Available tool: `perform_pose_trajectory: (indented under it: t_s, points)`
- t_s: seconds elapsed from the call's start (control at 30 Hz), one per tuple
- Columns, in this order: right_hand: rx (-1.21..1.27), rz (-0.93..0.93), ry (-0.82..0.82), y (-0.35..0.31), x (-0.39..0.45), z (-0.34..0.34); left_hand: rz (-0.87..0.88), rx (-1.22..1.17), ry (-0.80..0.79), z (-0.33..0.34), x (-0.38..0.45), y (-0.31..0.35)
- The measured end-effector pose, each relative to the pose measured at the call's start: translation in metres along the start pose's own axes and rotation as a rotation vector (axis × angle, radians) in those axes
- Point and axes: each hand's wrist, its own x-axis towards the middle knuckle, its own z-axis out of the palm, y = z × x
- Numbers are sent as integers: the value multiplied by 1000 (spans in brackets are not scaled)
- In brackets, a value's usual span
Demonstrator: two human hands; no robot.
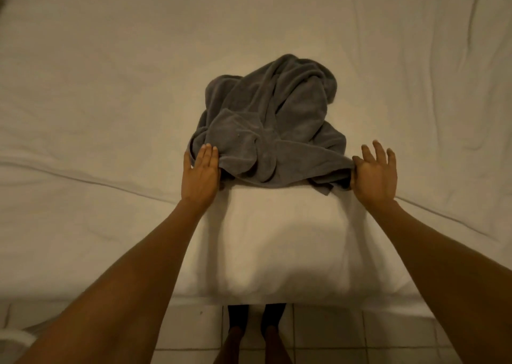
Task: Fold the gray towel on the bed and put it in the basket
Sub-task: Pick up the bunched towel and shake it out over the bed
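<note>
1. Slippage is the first risk on the left: the left hand (200,173) is laid flat along the near-left edge of the gray towel (270,130), fingers together and extended, and it cannot be told whether any cloth is actually pinched under it. If the edge is only pressed, it could be lost once the towel is lifted or spread.

2. Tangling is the risk in the middle: the towel is heaped in a crumpled mound on the white bed (97,86), just beyond the near edge, with its corners buried in the folds. If the wrong layers are pulled, a twisted sheet could be produced instead of a flat one, and a crooked fold would follow.

3. On the right, the near-right corner of the towel is drawn taut toward the right hand (374,173). It appears to be nipped at the thumb side while the other fingers are splayed apart and raised; so light a hold could be lost under an uneven pull.

4. Both arms are stretched forward over the bed edge, palms down, hands well apart at either side of the towel.

5. No basket is seen, so the towel's later carry cannot be judged.
</note>
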Motion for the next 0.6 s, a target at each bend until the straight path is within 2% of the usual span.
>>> perform_pose_trajectory:
  t_s: [0.23, 0.3, 0.47, 0.53, 0.6]
  points:
    - [46, 109, 111, 18, 36, -13, -63, -8, 73, -24, 41, -1]
    - [43, 127, 91, 21, 44, -10, -58, -26, 81, -26, 52, 1]
    - [60, 19, -93, 3, 51, 20, -35, -94, -39, 2, 53, 8]
    - [42, -38, -109, -10, 49, 35, -61, -111, -93, 17, 46, 10]
    - [-7, -139, -93, -22, 47, 46, -83, -141, -72, 29, 41, 12]
